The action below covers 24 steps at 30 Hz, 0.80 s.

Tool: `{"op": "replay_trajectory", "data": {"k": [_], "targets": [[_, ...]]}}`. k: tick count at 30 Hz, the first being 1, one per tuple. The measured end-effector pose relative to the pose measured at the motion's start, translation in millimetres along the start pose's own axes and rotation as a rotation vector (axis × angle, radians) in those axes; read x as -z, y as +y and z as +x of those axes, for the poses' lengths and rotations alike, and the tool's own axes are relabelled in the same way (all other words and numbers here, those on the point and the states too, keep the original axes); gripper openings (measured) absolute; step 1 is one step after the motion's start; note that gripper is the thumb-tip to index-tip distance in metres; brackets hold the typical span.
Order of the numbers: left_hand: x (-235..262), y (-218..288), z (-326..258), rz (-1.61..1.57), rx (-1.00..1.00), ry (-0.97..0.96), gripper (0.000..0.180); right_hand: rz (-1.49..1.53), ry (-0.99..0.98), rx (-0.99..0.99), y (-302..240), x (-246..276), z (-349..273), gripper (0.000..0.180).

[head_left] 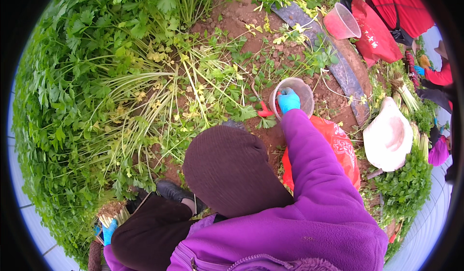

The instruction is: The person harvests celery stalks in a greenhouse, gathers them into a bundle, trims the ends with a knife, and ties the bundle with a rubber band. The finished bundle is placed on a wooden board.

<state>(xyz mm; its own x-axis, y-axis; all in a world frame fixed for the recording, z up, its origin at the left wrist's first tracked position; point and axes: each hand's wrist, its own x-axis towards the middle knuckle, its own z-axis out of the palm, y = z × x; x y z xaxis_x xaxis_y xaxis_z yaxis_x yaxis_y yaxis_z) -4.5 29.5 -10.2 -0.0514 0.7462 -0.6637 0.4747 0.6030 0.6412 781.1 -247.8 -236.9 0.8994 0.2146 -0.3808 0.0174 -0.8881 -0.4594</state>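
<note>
My left hand (110, 231), in a blue glove, is closed round a bunch of celery (113, 212) beside my left knee, its pale stalk bases and brown roots upward. My right hand (288, 100), also blue-gloved, reaches into a clear plastic tub (308, 93). Its fingers are curled down, and what they hold is mostly hidden; a little red shows beside them. Just left of the tub, a red tool handle (265, 110) lies on the soil. Under my right forearm is a red plastic bag (336, 147) with pale print.
Tall celery (63, 87) stands along the left; loose stalks (150, 102) litter the ground. A second tub (342, 22), a red bag (372, 34) and a white basin-like container (388, 135) lie to the right. Bundled celery (406, 181) and other people (437, 75) are at far right.
</note>
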Motion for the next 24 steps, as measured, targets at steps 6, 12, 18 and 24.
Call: {"op": "replay_trajectory", "data": {"k": [6,12,18,24], "targets": [[6,-9,8,-0.023,-0.035,-0.015,0.068,0.379,0.04,-0.033,21,-9,12,0.011],[-20,-13,14,-0.061,-0.163,0.006,0.069,0.864,-0.344,-0.04,24,14,0,0.024],[-52,28,-25,0.449,-0.571,-0.268,0.036,0.705,-0.351,0.069,-9,53,11,0.023],[-69,54,-43,-0.07,-0.138,-0.223,0.082,0.65,-0.504,0.51,-178,90,-14,0.011]]}}
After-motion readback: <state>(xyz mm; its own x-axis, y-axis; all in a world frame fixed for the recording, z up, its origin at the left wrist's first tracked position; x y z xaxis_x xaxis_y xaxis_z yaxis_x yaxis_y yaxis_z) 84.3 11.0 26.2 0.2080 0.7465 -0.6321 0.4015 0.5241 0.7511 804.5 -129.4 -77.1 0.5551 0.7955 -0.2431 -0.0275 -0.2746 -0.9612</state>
